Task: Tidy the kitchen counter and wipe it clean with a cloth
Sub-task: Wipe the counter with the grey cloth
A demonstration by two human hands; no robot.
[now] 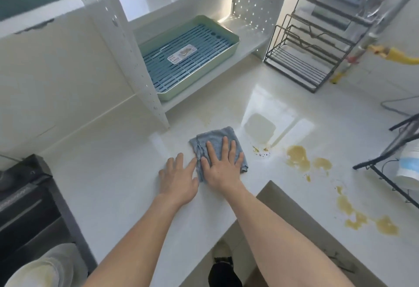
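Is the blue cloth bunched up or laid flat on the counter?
Laid flat: the blue cloth lies folded on the counter, right hand pressing it with spread fingers.

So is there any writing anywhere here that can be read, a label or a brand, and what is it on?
Sticker on the blue slatted insert of the green drain tray: it bears print and a small picture, but too blurred to read.
Black appliance at the left edge: faint pale markings on its front, unreadable.
No legible text shows anywhere else.
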